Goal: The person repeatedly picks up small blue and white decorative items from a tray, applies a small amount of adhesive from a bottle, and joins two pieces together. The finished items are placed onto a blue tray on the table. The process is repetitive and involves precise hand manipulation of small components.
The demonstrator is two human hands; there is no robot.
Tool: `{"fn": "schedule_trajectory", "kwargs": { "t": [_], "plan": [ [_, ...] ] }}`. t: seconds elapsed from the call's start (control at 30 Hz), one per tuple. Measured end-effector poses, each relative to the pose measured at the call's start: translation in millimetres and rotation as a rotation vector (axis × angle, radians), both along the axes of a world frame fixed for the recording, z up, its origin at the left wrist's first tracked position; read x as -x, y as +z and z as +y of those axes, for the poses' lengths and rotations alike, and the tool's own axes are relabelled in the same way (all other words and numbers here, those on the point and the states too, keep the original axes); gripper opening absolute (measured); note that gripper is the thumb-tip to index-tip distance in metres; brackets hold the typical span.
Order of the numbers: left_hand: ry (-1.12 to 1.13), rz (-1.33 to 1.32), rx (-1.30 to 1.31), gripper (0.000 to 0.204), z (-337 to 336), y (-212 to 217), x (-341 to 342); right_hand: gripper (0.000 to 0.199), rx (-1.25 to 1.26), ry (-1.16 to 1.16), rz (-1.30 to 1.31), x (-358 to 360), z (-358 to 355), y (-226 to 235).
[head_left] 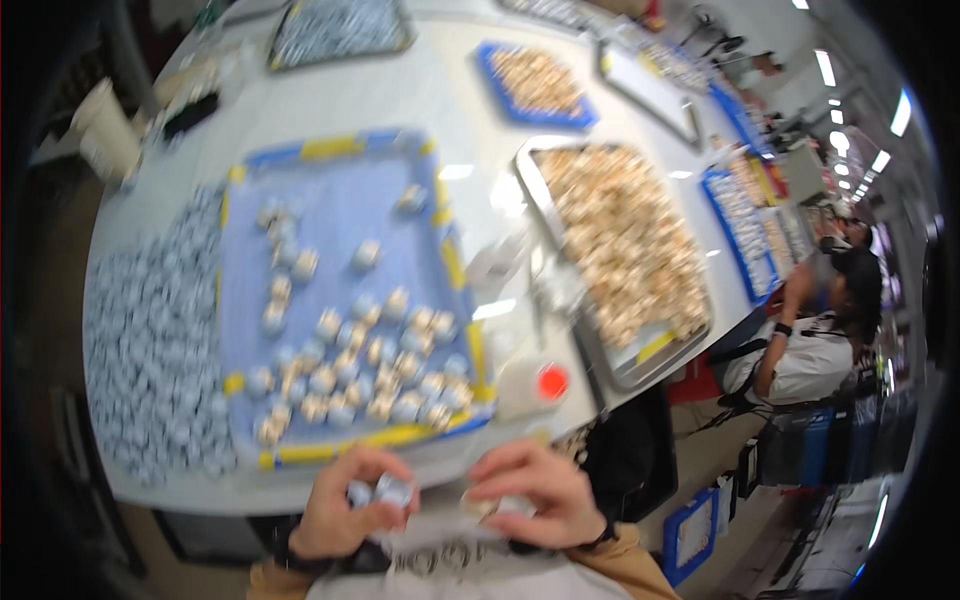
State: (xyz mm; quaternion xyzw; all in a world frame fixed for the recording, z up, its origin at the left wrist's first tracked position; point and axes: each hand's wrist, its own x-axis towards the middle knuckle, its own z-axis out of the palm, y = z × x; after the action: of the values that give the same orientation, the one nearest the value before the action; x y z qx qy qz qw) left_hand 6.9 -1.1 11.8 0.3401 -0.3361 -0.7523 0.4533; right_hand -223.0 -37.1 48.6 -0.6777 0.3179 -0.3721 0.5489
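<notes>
My left hand (338, 508) is closed around small light-blue pieces (394, 490) at the near edge of the table. To its right, my right hand (548, 490) has its fingers curled over a small cream piece (480, 503), blurred and partly hidden. Just beyond both hands lies a blue tray (340, 149) edged with blue and yellow tape. Scattered in its near half are several small pieces (350, 362), part light blue and part beige.
Loose light-blue pieces (150, 370) cover the table's left side. A metal tray (535, 190) heaped with beige pieces stands right, near a round red object (552, 381). Farther back are a small blue tray (490, 75) and a cream container (105, 130). Another person (820, 340) sits at the right.
</notes>
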Motion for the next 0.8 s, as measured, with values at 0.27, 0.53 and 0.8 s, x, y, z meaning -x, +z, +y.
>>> {"fn": "schedule_trajectory", "kwargs": {
  "t": [0.27,0.53,0.8],
  "plan": [
    [0.176,0.034,0.022,0.04,-0.4,6.2,4.6,0.032,-0.045,-0.045,0.067,12.6,-1.6,14.3],
    [0.36,0.108,-0.082,0.036,-1.2,18.4,5.2,0.032,0.072,-0.335,-0.044,29.3,-0.8,-0.6],
    [0.261,0.09,0.015,0.04,3.1,5.3,-2.0,0.031,0.129,-0.366,0.013,27.6,-4.3,3.3]
  ]
}}
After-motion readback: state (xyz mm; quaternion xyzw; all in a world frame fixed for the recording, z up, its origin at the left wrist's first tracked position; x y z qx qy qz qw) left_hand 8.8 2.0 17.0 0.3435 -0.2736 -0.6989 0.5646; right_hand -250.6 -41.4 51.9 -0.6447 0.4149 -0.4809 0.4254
